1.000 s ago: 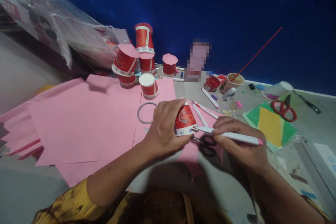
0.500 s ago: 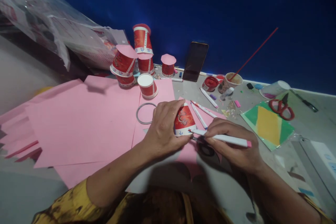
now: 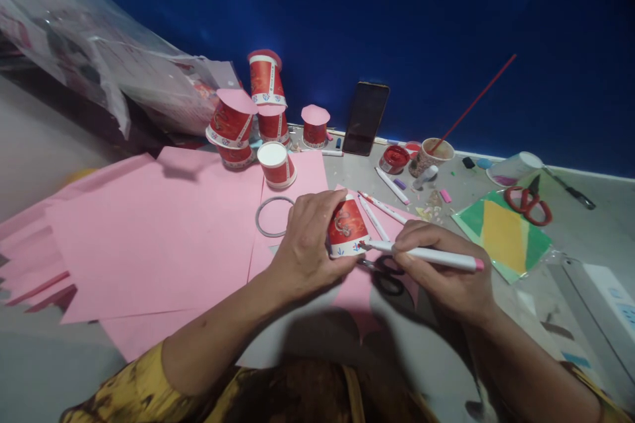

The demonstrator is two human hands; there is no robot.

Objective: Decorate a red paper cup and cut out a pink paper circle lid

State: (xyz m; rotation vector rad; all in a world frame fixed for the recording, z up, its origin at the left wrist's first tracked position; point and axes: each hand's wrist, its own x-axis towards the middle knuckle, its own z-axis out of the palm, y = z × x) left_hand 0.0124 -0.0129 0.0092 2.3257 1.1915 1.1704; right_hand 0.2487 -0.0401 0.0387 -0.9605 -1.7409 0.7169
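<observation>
My left hand [image 3: 310,238] is wrapped around a red paper cup [image 3: 347,221] printed with a dragon. The cup is tilted, its white rim band toward me, and small blue and red marks show on that band. A white felt-tip marker [image 3: 436,256] with a pink end is pinched in my right hand [image 3: 444,271]. Its tip is at the rim band, where red marks show. Beyond the cup lie a red-tipped marker [image 3: 384,207] and a second white marker [image 3: 373,217] on pink paper. Dark-handled scissors [image 3: 388,281] lie partly in shadow below my hands.
Pink paper sheets [image 3: 159,231] cover the left, with a grey ring [image 3: 262,228] on them. Red cups [image 3: 231,120], some stacked, and a phone [image 3: 366,119] stand at the back. To the right are a paint jar [image 3: 395,160], a brush cup [image 3: 431,157] and red-handled scissors [image 3: 536,211].
My right hand and the marker have shifted slightly right. More red shows on the cup's rim band. My left hand keeps its hold, and the whole view has moved slightly.
</observation>
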